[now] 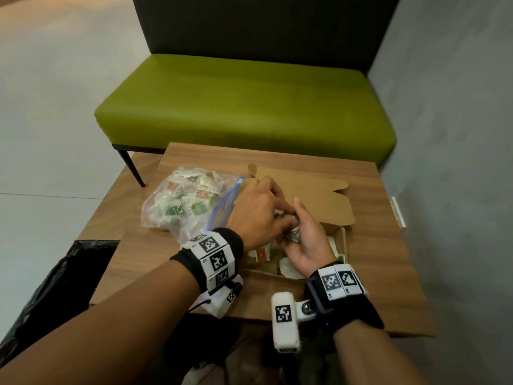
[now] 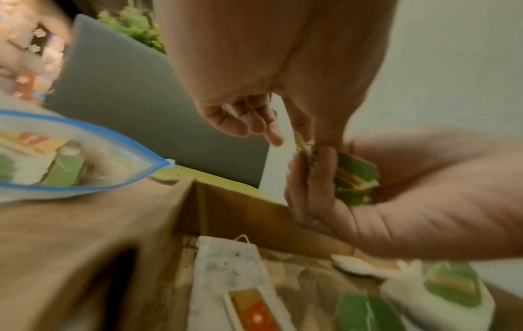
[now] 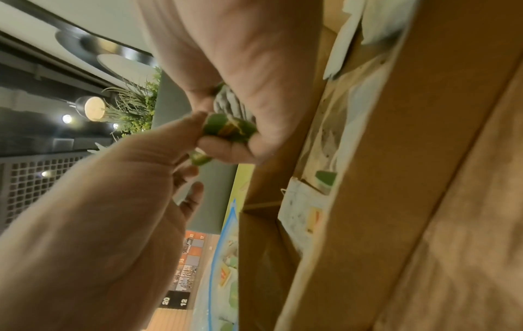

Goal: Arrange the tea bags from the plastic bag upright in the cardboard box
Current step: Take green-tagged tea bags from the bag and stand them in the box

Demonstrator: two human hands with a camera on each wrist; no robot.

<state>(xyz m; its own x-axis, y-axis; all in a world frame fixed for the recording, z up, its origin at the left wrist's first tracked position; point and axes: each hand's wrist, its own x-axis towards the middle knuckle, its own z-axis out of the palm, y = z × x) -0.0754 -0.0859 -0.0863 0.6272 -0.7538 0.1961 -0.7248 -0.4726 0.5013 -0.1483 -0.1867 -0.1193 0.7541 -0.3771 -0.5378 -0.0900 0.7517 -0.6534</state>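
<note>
Over the open cardboard box my two hands meet. My right hand lies palm up and curls round a small bunch of green-tagged tea bags. With thumb and forefinger, my left hand pinches one tea bag of that bunch. The box's lid lies folded back. Inside, a tea bag with an orange tag and green-tagged ones lie flat. The clear plastic bag with a blue zip, full of tea bags, lies left of the box.
Box and bag sit on a wooden table. A green bench stands behind it, a grey wall runs along the right, and a black bin bag sits at the table's near left corner.
</note>
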